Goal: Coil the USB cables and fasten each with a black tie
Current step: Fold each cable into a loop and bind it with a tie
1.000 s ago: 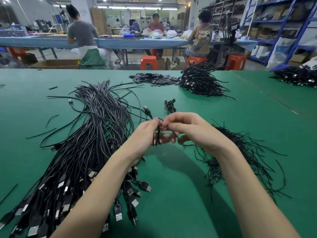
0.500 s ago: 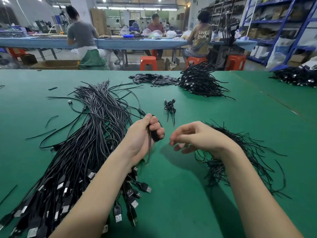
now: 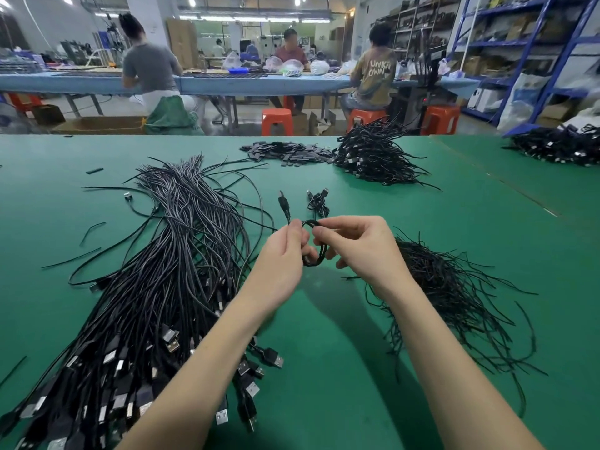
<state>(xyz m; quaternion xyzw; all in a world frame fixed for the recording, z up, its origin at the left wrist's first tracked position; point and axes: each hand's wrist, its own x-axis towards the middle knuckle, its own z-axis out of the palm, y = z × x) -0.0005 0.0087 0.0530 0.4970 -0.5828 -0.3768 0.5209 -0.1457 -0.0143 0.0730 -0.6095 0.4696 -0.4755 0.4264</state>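
Note:
A small coil of black USB cable (image 3: pixel 315 258) hangs between my two hands above the green table (image 3: pixel 341 368). My left hand (image 3: pixel 282 254) pinches its left side, and one plug end (image 3: pixel 283 203) sticks up past the fingers. My right hand (image 3: pixel 360 245) pinches the top of the coil; whether it also holds a tie, I cannot tell. A big pile of loose USB cables (image 3: pixel 156 287) lies to the left. A heap of thin black ties (image 3: pixel 454 297) lies to the right. One tied coil (image 3: pixel 318 203) rests just beyond my hands.
A mound of bundled cables (image 3: pixel 373 157) and flat black pieces (image 3: pixel 285 154) sit at the far edge, and more cables (image 3: pixel 558 147) at the far right. Loose ties (image 3: pixel 69 261) lie scattered on the left. People sit at a blue bench (image 3: pixel 227 84) behind, beside orange stools (image 3: pixel 277 120).
My hands were apart half a second ago, the left fist closed on the cable. Now they have come together again, both pinching the small coil, with a plug end sticking up.

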